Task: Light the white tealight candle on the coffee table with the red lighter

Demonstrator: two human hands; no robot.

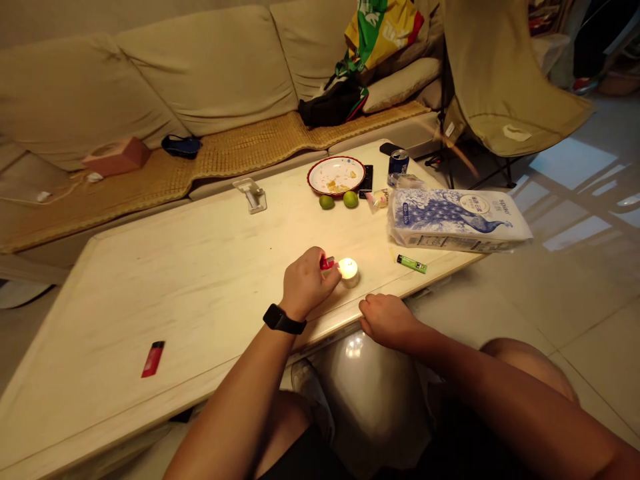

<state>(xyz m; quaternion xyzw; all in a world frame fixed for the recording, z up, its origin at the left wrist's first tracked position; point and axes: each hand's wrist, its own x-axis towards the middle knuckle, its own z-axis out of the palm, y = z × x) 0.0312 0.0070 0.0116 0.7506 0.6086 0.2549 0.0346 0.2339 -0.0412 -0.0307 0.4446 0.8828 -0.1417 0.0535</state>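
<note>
The left hand [307, 283] is closing firmly around a red plastic lighter [327, 263], holding it just beside a glowing white tealight candle [349, 270] on the pale wooden table [165, 293]. The right hand [388, 321] is resting empty and loosely curled on the table's edge.

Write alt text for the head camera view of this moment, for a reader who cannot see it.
A left hand holds a red lighter to a glowing tealight on a pale wooden table, the right hand resting at the table's edge. A second red lighter lies farther left.
</note>
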